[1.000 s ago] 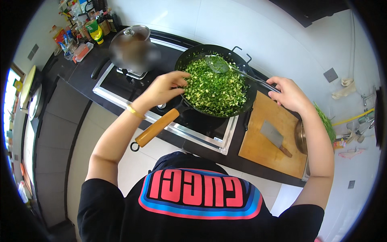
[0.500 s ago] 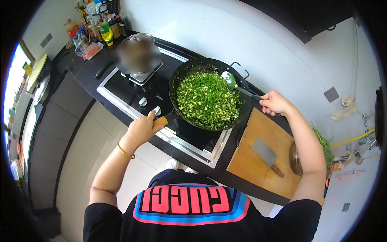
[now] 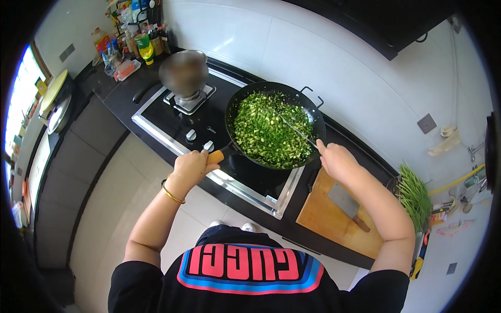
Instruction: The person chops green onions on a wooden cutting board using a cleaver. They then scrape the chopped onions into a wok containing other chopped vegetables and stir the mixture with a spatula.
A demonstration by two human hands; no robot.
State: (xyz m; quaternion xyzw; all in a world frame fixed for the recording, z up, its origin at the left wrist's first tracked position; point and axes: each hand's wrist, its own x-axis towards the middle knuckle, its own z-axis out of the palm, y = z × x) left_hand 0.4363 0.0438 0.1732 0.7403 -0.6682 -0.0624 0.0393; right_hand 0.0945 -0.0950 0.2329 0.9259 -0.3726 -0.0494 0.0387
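Observation:
A black wok [image 3: 319,123] sits on the right side of the stove, filled with finely chopped greens [image 3: 269,133] and small pale yellow bits. My left hand [image 3: 190,167] is closed around the wok's wooden handle [image 3: 215,157], its fingers just below a stove knob [image 3: 209,146]. The grip of a spatula [image 3: 300,133] is held in my right hand [image 3: 336,159] over the wok's right rim. The spatula's shaft slants left into the greens, and its blade is buried there.
Right of the stove, a cleaver [image 3: 344,198] lies on a wooden cutting board [image 3: 326,224], partly under my right forearm. Long green stalks [image 3: 415,195] stand beyond it. A blurred pot [image 3: 185,73] occupies the left burner, with bottles [image 3: 143,47] behind it.
My right hand has moved left and down, pushing the spatula deeper into the greens; its blade was showing at the wok's upper right and is now hidden. My left hand keeps the handle.

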